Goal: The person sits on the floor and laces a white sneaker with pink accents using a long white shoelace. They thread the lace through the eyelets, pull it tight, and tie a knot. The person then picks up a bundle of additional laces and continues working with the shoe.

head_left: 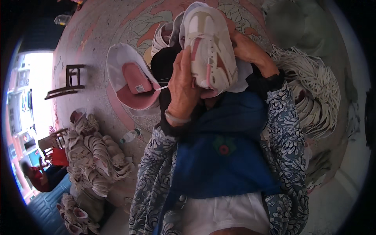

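Cream-coloured, rounded, panelled shoe upper [219,41], upper centre of the frame: its pieces appear already joined; no lace seen; remaining work undetermined. Left hand [183,84] clasps its left side; right hand [250,50] lies at its right, fingers hidden, grip not determinable. Speckled, painted floor [92,94] carries heaped beige uppers [96,154] at lower left; dark wooden stool [70,93] at upper left, near a bright opening [43,74].

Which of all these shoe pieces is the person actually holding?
The cream shoe piece with pink trim: it alone is raised between the left hand and right hand, while others lie bunched, like the left heap.
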{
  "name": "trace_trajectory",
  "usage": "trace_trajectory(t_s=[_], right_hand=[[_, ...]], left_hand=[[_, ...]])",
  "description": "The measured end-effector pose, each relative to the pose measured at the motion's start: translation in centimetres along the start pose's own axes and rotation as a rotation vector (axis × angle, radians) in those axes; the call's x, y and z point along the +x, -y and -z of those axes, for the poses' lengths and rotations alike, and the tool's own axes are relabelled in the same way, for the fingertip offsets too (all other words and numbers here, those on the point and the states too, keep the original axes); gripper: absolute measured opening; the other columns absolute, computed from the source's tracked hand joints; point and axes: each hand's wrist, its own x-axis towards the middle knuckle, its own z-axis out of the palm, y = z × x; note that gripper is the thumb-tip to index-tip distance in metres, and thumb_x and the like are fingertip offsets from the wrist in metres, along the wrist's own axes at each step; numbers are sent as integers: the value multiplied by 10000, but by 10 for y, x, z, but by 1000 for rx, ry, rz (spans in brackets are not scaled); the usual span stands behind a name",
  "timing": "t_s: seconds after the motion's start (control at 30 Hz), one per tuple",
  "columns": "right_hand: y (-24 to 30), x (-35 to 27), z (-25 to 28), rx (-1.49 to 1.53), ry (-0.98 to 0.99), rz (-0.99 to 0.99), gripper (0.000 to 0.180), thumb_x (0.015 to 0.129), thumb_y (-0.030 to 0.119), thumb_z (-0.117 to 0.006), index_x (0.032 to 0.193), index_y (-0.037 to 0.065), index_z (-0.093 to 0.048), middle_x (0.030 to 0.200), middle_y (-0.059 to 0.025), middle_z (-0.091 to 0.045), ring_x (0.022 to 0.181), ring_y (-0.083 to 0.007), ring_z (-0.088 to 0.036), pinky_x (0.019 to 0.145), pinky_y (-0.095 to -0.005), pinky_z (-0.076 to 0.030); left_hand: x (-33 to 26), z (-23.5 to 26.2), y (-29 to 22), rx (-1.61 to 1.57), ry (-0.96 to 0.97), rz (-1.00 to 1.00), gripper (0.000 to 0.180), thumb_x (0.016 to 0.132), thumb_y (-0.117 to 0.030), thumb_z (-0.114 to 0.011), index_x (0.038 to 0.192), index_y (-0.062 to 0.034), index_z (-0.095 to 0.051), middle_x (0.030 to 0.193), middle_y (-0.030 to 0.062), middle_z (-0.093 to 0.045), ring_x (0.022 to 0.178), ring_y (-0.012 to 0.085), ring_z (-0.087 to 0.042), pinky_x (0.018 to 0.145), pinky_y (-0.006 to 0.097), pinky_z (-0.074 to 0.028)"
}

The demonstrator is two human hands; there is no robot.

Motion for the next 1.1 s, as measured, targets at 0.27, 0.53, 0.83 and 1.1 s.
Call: trace_trajectory(t_s=[0.27, 0.53, 0.83, 1.1], right_hand=[[7, -17, 9, 18, -7, 3, 400, 803, 107, -629, 1170, -47, -588, 1163, -234, -626, 1127, -313, -579, 971, -375, -427], [-1, -25, 19, -13, 34, -7, 399, 827, 169, -652, 1167, -31, -593, 1165, -192, -640, 1075, -270, -601, 952, -381, -435], [16, -40, 35, -146, -144, -194, 395, 900, 160, -573, 1222, -65, -536, 1135, -204, -634, 1077, -287, -605, 919, -359, -456], [109, -83, -41, -55, -477, 136, 535, 916, 166, -576, 1365, -50, -380, 1318, -233, -480, 1244, -330, -458, 1059, -405, -344]], left_hand=[[0, -13, 16, -87, 39, -73, 715, 710, -14, -623, 1386, -98, -407, 1285, 232, -491, 1113, 406, -549, 867, 426, -510], [-9, -9, 21, -192, 39, -69, 724, 708, -11, -613, 1391, -97, -388, 1298, 213, -476, 1147, 407, -519, 936, 422, -476], [-18, 1, 32, -361, -14, -150, 778, 638, 47, -687, 1348, -40, -380, 1284, 232, -442, 1153, 427, -489, 962, 417, -464], [-39, 27, 42, -445, -15, -76, 473, 753, -7, -594, 1214, -16, -489, 1115, 205, -557, 1014, 390, -571, 839, 420, -505]])
